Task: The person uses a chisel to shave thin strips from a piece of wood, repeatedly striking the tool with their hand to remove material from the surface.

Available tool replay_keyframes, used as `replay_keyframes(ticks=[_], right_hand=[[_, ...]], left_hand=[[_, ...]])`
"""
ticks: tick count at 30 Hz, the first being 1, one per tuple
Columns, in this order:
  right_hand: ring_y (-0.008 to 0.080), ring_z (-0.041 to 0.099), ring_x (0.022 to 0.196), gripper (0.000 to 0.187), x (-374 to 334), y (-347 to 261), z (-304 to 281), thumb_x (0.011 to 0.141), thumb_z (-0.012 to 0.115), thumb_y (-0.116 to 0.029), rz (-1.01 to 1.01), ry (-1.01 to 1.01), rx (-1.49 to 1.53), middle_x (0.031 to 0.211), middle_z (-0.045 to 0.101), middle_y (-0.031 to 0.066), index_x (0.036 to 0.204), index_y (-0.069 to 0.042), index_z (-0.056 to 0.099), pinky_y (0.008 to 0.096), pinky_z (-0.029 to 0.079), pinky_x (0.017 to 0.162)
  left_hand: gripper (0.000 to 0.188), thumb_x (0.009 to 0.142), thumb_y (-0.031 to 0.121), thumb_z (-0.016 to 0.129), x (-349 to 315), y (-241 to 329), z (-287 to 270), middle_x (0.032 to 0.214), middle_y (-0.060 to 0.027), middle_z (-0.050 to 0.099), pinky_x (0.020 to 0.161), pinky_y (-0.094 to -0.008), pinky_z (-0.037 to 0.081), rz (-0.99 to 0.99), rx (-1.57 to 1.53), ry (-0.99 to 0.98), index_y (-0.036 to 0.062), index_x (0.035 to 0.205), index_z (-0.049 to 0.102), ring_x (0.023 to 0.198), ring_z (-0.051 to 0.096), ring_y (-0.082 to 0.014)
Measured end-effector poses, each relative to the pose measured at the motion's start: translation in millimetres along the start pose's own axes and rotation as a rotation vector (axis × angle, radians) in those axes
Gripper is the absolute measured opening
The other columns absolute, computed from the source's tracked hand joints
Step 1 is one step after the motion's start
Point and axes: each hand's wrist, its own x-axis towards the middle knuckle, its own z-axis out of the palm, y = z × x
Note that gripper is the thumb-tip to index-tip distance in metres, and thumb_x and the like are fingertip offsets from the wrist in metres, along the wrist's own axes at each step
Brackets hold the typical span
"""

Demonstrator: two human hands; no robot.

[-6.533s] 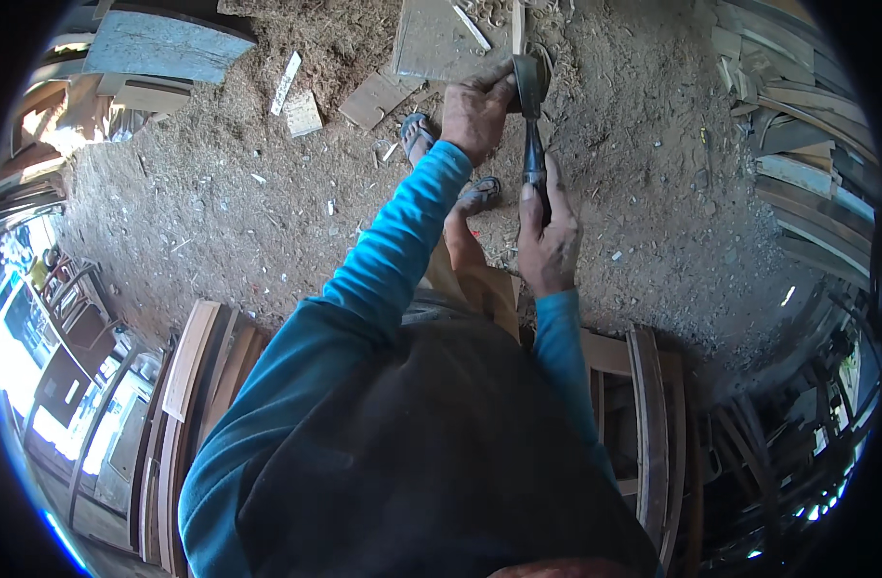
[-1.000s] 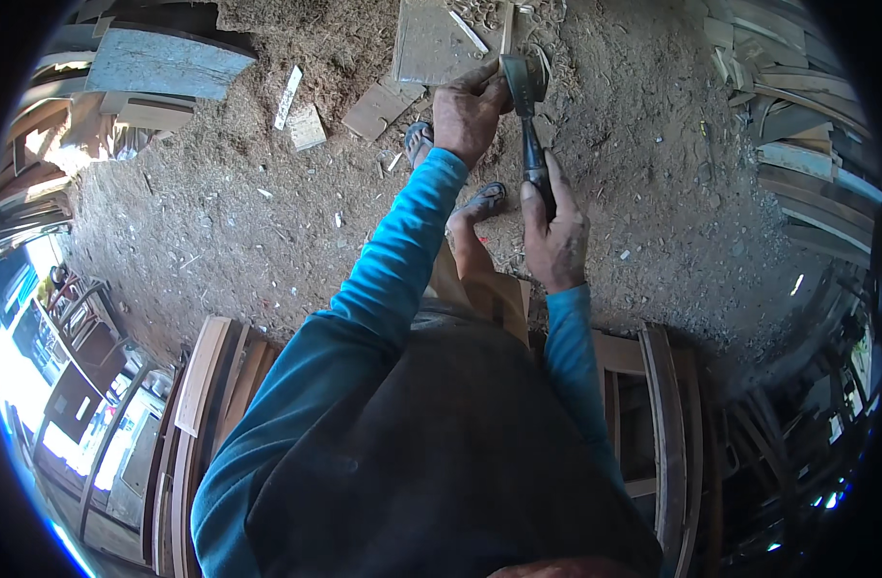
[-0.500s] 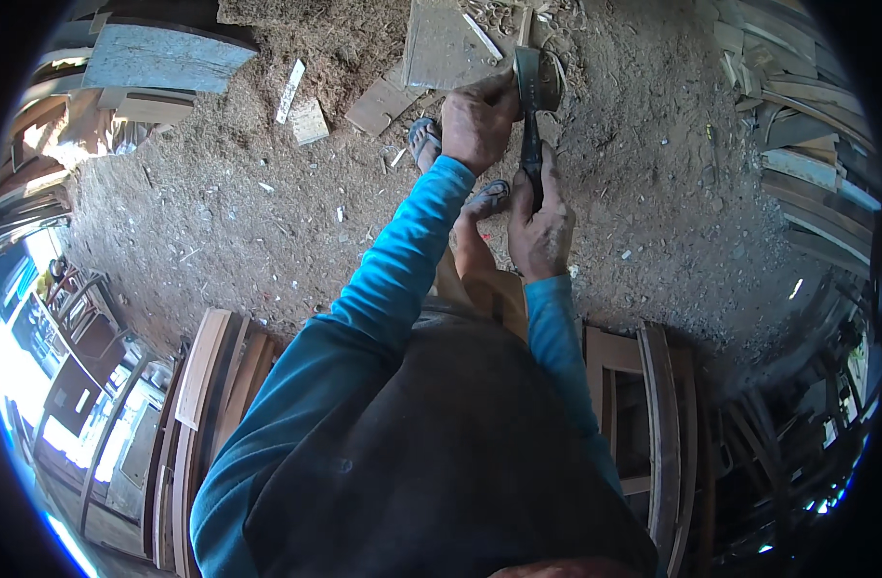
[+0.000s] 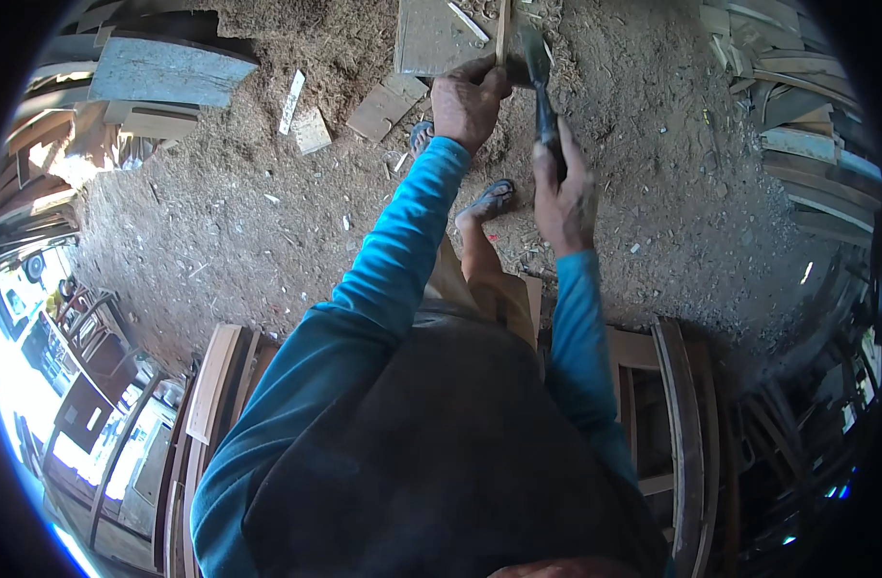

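Observation:
My left hand (image 4: 467,108) is closed around the near end of a thin wooden strip (image 4: 502,34), which runs out past the upper edge of the view. Just right of it, my right hand (image 4: 566,197) grips the dark handle of a broad-bladed chopping tool (image 4: 545,106). The tool's grey blade is smeared by motion and angles up beside the strip; I cannot tell whether they touch. A flat wooden board (image 4: 429,43) lies on the ground beyond my left hand.
Wood chips and dust cover the dirt ground (image 4: 296,222). A loose wood offcut (image 4: 378,111) lies left of my sandalled feet. Stacked planks (image 4: 166,72) stand at the far left, with more boards (image 4: 802,144) at right. Wooden frames (image 4: 686,433) flank me close behind.
The tool has swung away from my left hand, and my right hand has shifted up and right. The strip and my left hand have moved slightly left and farther away.

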Motion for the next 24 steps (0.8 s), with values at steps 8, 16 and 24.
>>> replay_keyframes(ticks=[8, 16, 24], right_hand=[[0.0443, 0.069, 0.108, 0.052, -19.9, 12.2, 22.3, 0.103, 0.055, -0.025, -0.043, -0.006, 0.046, 0.126, 0.065, 0.0278, 0.149, -0.002, 0.045, 0.0479, 0.056, 0.088], [0.0372, 0.069, 0.104, 0.05, 6.7, 2.7, 39.5, 0.105, 0.054, -0.028, -0.002, 0.078, 0.004, 0.12, 0.068, 0.0257, 0.149, -0.006, 0.047, 0.0444, 0.053, 0.089], [0.0293, 0.07, 0.102, 0.057, 47.7, -7.2, 17.8, 0.105, 0.051, -0.041, 0.107, 0.005, 0.102, 0.115, 0.071, 0.0166, 0.15, -0.007, 0.048, 0.0441, 0.057, 0.083]], left_hand=[[0.028, 0.09, 0.021, 0.07, -1.1, -1.3, 3.3, 0.087, -0.0177, 0.077, 0.075, -0.0338, 0.059, 0.093, 0.189, 0.102, 0.0026, 0.11, 0.077, 0.079, 0.077, -0.0238], [0.027, 0.09, 0.022, 0.073, -6.8, 18.7, 5.2, 0.087, -0.0187, 0.076, 0.074, -0.0356, 0.058, 0.05, 0.184, 0.09, 0.002, 0.107, 0.077, 0.081, 0.076, -0.0257], [0.028, 0.09, 0.022, 0.072, -3.6, 7.7, 9.5, 0.09, -0.0191, 0.076, 0.075, -0.0349, 0.058, 0.002, 0.069, 0.08, 0.0015, 0.109, 0.077, 0.081, 0.076, -0.0245]])
